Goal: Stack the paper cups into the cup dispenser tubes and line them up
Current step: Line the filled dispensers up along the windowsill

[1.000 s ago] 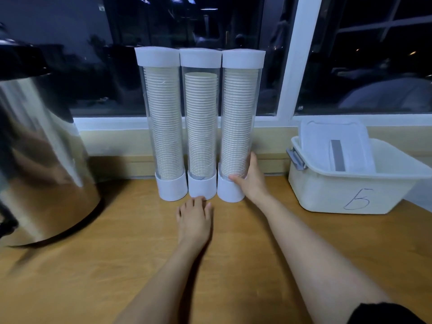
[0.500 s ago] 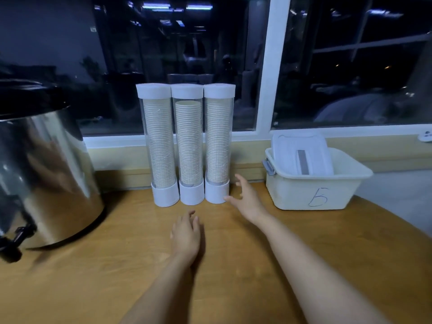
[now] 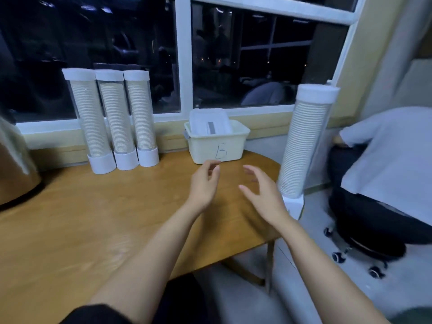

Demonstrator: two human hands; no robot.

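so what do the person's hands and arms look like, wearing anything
The left hand and right hand are bare: no gloves, rings or watch visible. The left forearm and right forearm are uncovered too. A dark sleeve edge shows high on the left arm; the right arm's sleeve is too blurred to tell.

You can reach through the middle of the wooden table [image 3: 93, 218]. Along the back wall three filled tubes [image 3: 117, 120] stand touching, then a gap, then the white bin [image 3: 217, 146]. A fourth tube [image 3: 304, 146] blocks the right edge, and the steel urn [image 3: 16, 174] crowds the left.
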